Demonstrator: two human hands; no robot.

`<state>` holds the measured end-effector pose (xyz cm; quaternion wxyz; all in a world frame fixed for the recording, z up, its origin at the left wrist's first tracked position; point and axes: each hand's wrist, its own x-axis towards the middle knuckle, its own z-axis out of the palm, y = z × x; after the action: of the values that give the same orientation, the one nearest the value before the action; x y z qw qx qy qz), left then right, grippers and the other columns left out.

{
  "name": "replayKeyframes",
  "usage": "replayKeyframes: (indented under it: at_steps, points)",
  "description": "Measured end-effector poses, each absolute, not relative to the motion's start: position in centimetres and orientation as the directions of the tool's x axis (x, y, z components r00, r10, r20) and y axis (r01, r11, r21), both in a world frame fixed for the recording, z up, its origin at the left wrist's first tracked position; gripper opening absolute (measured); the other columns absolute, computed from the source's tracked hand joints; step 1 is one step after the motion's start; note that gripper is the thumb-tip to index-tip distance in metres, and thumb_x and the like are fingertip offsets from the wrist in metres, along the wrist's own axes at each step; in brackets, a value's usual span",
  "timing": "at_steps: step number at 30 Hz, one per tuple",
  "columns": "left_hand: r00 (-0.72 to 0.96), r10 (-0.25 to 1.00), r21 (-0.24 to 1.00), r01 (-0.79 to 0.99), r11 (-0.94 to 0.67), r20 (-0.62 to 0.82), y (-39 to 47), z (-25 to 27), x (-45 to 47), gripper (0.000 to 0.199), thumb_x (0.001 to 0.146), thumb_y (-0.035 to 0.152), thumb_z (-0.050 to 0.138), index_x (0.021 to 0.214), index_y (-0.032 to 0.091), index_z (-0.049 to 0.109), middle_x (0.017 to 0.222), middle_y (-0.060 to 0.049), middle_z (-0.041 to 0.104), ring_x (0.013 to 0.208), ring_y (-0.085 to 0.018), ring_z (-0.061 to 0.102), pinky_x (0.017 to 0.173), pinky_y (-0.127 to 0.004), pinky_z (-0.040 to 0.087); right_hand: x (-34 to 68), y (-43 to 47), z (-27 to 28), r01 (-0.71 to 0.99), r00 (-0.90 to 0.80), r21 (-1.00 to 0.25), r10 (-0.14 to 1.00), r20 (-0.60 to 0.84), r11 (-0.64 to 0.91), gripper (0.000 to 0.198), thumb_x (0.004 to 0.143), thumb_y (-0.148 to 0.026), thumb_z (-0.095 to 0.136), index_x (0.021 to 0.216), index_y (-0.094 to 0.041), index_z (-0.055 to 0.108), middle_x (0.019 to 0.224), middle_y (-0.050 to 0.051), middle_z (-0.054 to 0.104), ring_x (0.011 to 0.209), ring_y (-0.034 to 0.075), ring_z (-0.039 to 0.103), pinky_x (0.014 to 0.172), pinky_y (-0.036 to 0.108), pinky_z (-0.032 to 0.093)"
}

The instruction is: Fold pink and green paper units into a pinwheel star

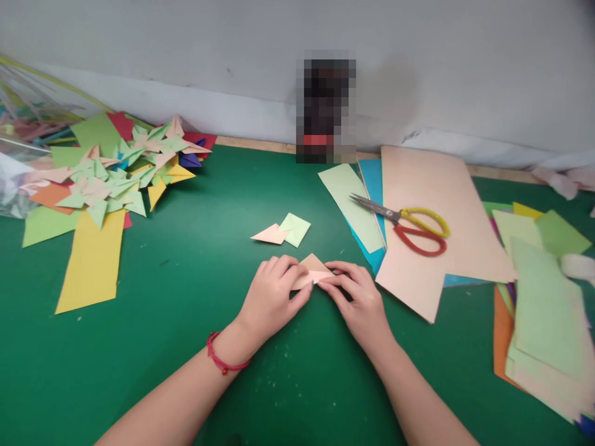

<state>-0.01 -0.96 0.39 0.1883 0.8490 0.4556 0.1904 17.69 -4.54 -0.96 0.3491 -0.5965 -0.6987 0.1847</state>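
pass: green tabletop (176, 272), left | blocked: scissors (396, 216) right, folded pieces (296, 229) ahead

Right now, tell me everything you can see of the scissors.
The scissors have dark grey, metallic-looking blades, almost together, joined at a pivot. One handle loop is yellow, the other red. They lie flat on paper, handles over the pink sheet, blades reaching left past the blue paper onto the pale green sheet.

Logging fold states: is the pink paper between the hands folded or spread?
Folded: the pink paper shows a paler strip below a darker triangular peak, between the left hand and right hand.
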Motion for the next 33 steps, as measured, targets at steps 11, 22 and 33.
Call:
replayKeyframes:
  at_steps: [11,22,33]
  points:
    - [0.461,0.884,0.541,0.725,-0.426,0.078,-0.6,0.5,0.1,0.015,0.086,0.029,0.049,0.077,0.017,0.052,0.090,-0.003,0.057,0.079,-0.017,0.048,0.070,-0.032,0.036,17.8,-4.4,-0.8,0.732,0.055,-0.665,0.961,0.271,0.146,0.011,0.082,-0.026,0.056,0.074,-0.020,0.060,0.091,0.006,0.058,0.089,0.021,0.054,0.080,0.040,0.044]
    - [0.436,0.897,0.448,0.790,-0.419,0.070,-0.9,0.5,0.5,0.020,0.090,0.031,0.041,0.080,0.017,0.052,0.090,-0.004,0.057,0.079,-0.018,0.047,0.069,-0.033,0.035,17.1,-4.6,-1.0,0.893,0.135,-0.449,0.957,0.257,-0.006,0.022,0.083,-0.036,0.054,0.070,-0.019,0.055,0.081,0.007,0.053,0.079,0.021,0.048,0.068,0.035,0.038]
    - [0.422,0.902,0.461,0.784,-0.416,0.096,-1.0,0.6,0.7,0.014,0.089,0.022,0.042,0.094,0.017,0.054,0.096,-0.005,0.058,0.083,-0.020,0.048,0.070,-0.034,0.036,16.7,-4.9,-0.6,0.944,0.177,-0.316,0.956,0.233,-0.098,0.025,0.084,-0.042,0.050,0.073,-0.020,0.054,0.080,0.007,0.054,0.078,0.023,0.047,0.063,0.033,0.033]
